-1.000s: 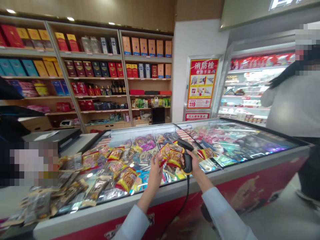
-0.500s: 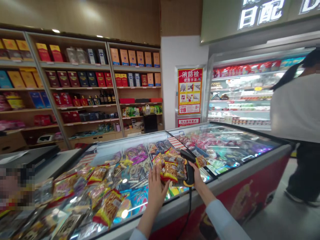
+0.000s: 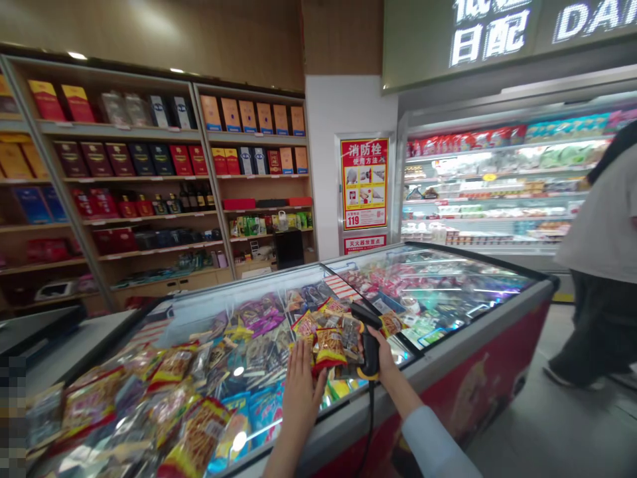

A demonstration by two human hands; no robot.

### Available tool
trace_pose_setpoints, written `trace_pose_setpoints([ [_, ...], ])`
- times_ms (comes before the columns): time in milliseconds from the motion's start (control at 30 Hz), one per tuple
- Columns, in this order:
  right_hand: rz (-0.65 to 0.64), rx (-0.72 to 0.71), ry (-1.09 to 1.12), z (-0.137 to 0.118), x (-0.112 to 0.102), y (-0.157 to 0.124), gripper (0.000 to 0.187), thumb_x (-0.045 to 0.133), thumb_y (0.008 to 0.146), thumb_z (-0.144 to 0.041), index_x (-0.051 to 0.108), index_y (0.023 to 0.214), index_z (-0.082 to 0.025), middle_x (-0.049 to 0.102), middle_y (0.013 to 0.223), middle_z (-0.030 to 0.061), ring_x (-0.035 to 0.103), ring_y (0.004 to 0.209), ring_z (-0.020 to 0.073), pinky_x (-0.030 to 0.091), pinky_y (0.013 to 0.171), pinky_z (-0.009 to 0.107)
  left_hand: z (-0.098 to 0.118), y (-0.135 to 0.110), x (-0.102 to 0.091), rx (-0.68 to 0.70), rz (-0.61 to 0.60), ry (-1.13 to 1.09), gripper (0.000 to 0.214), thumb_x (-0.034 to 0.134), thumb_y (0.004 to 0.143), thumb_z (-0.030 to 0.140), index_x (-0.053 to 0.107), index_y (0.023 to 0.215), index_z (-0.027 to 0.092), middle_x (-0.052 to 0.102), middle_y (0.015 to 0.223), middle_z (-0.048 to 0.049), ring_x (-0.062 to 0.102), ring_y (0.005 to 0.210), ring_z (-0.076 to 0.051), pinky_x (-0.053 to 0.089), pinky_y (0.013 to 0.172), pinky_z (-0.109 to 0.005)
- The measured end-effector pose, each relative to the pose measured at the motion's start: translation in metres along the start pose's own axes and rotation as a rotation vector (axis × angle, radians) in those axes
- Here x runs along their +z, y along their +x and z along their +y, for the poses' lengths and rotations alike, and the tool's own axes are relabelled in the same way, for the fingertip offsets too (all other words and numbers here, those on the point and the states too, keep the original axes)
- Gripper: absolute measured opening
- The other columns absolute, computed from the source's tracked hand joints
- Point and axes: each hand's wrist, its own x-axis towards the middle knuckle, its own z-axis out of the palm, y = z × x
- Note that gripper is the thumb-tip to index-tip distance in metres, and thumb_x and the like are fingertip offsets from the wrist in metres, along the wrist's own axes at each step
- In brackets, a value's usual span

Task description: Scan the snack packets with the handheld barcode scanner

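Observation:
My right hand (image 3: 384, 358) is wrapped around the grip of a black and yellow barcode scanner (image 3: 369, 352), with its head over the snack bags and its cable hanging down. My left hand (image 3: 301, 382) lies with fingers stretched out at the near left edge of a small pile on the freezer glass. In that pile a red and yellow snack bag (image 3: 330, 345) faces up, with a darker clear packet (image 3: 351, 335) beside it. Whether my left fingertips press on the bags cannot be made out.
More snack bags (image 3: 194, 431) are heaped on the left of the glass-topped chest freezer (image 3: 440, 338). Frozen packs show through the glass. A person (image 3: 600, 252) stands at the right by a lit fridge (image 3: 478, 179). Shelves of boxes (image 3: 164, 159) line the back wall.
The view has turned slightly right, so the scene shifts left. Both hands and the scanner keep nearly the same place over the pile. The person at the right leans more toward the fridge.

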Motion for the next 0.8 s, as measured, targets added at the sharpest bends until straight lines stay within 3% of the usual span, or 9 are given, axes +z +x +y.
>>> trace_pose_setpoints([
  [167,0.036,0.019,-0.028,0.002,-0.001,0.001,0.028,0.057,0.072,-0.043,0.061,0.080,-0.016,0.054,0.044,-0.0008,0.049,0.035,0.0128,0.038,0.033,0.022,-0.006,0.000,0.005,-0.077,0.105,0.047,0.061,0.037,0.089,0.032,0.015,0.144,0.019,0.034,0.144,-0.0130,0.027,0.135,-0.026,0.031,0.106,-0.050],
  [333,0.042,-0.011,-0.032,0.001,0.002,-0.001,0.026,0.058,0.071,-0.041,0.061,0.078,-0.016,0.054,0.043,-0.0018,0.049,0.035,0.0116,0.038,0.033,0.021,-0.008,-0.001,0.008,-0.067,0.033,0.022,0.053,0.037,0.088,0.027,0.029,0.140,0.018,0.038,0.142,-0.0118,0.030,0.134,-0.026,0.029,0.107,-0.050],
  [467,0.023,-0.044,-0.027,-0.001,0.005,-0.006,0.026,0.059,0.070,-0.043,0.059,0.071,-0.016,0.053,0.042,-0.0022,0.046,0.033,0.0105,0.037,0.034,0.020,-0.005,0.002,-0.001,-0.138,0.041,-0.116,0.055,0.037,0.088,0.032,0.028,0.140,0.017,0.036,0.143,-0.0125,0.029,0.134,-0.026,0.028,0.108,-0.048],
  [600,0.011,-0.096,-0.021,-0.003,0.011,-0.016,0.030,0.059,0.071,-0.046,0.057,0.066,-0.016,0.054,0.043,-0.0007,0.045,0.033,0.0097,0.036,0.034,0.020,-0.004,0.008,-0.029,-0.172,0.123,-0.266,0.055,0.036,0.089,0.035,0.024,0.142,0.022,0.031,0.146,-0.0096,0.025,0.136,-0.023,0.024,0.111,-0.047],
  [800,-0.083,-0.095,-0.030,0.001,0.055,-0.038,0.026,0.060,0.069,-0.042,0.057,0.064,-0.017,0.053,0.044,-0.0002,0.045,0.035,0.0105,0.036,0.034,0.021,-0.014,0.018,-0.107,-0.218,0.211,-0.308,0.060,0.039,0.089,0.039,0.020,0.143,0.022,0.027,0.148,-0.0094,0.022,0.137,-0.024,0.018,0.112,-0.046],
])
